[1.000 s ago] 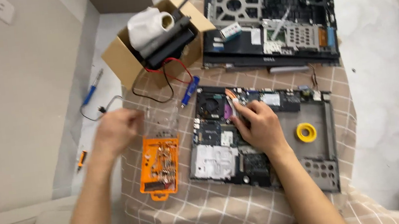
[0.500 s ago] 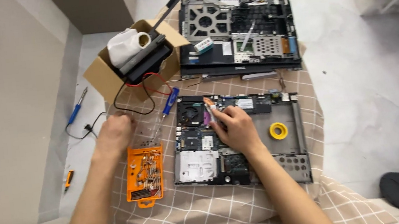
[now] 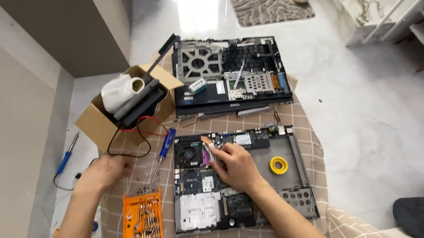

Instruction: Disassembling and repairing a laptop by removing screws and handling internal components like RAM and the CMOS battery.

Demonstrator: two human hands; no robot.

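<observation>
An opened laptop base (image 3: 293, 179) with its bare circuit board (image 3: 200, 181) and fan lies on a checked cloth. My right hand (image 3: 236, 165) rests on the board, fingers curled at a copper strip and a purple part near the fan; whether it grips anything is unclear. My left hand (image 3: 102, 172) lies on the cloth's left edge, fingers loosely curled, just below a cardboard box (image 3: 97, 128). A blue-handled screwdriver (image 3: 162, 151) lies between my hands. An orange bit case (image 3: 141, 224) sits open below the left hand.
A second stripped laptop chassis (image 3: 231, 77) lies beyond the cloth. The box holds a white object, a black pack and red and black wires. A yellow tape roll (image 3: 278, 165) sits in the base. A blue soldering iron (image 3: 65, 159) lies on the floor at left.
The view has tilted, so everything sits lower in frame. My left hand has slid down and left along the cloth's edge. My right hand stays on the board.
</observation>
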